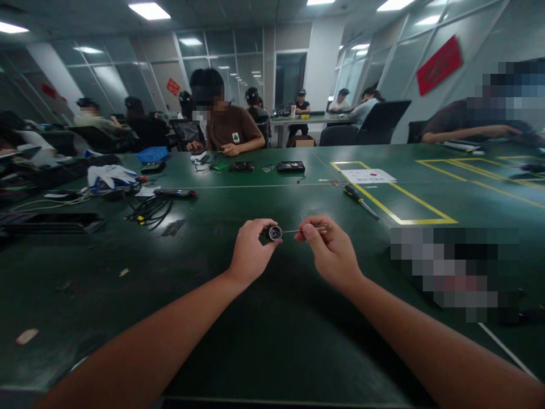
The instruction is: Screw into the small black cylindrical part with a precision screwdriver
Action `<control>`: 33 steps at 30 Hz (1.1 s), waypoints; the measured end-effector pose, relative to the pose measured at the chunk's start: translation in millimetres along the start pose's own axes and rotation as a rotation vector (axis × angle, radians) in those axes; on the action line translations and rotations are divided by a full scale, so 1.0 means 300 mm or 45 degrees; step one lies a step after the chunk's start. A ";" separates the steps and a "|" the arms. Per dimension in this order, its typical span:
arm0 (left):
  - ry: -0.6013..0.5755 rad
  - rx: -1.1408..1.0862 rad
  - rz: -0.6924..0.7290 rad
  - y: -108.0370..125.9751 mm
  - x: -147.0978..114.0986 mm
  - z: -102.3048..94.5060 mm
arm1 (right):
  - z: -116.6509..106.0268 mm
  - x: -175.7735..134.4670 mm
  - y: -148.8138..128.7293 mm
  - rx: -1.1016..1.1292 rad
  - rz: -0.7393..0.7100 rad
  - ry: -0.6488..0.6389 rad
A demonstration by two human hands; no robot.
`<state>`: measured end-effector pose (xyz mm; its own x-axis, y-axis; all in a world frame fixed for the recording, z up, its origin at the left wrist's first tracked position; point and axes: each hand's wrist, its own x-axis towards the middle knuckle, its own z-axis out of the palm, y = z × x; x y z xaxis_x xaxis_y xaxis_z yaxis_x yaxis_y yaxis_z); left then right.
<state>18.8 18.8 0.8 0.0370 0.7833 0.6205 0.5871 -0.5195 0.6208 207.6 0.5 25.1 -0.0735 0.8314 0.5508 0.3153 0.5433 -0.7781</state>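
Note:
Above the green tabletop, my left hand [252,250] grips a small round dark part [275,233] with a silvery rim, its hollow-looking face turned toward me. My right hand [332,250] is closed around a slim screwdriver [291,231] whose handle end looks clear. Its thin metal shaft points left and reaches the side of the round part; whether the tip touches it or enters it cannot be made out. My fingers cover most of the handle and the back of the part.
A yellow-and-black screwdriver [360,200] lies beyond my right hand, near a paper sheet [368,176]. Black cable [149,210], a pen-shaped power tool [174,193] and white gloves [111,176] lie to the left. Across the table [204,329] sits a person [234,128] near several circuit parts.

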 end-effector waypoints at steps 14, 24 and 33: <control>0.017 0.019 0.031 -0.015 0.001 -0.001 | -0.016 -0.011 -0.024 -0.164 -0.214 -0.159; 0.031 0.007 0.078 -0.018 -0.001 0.000 | -0.004 0.000 -0.037 -0.086 0.082 0.010; 0.028 0.023 0.047 -0.015 0.004 0.003 | 0.000 0.014 -0.027 0.305 0.123 -0.003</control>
<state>16.9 22.2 -1.6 0.0408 0.7560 0.6533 0.6000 -0.5414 0.5890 204.9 -0.5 33.7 -0.0561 0.8808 0.4701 0.0882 0.4733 -0.8765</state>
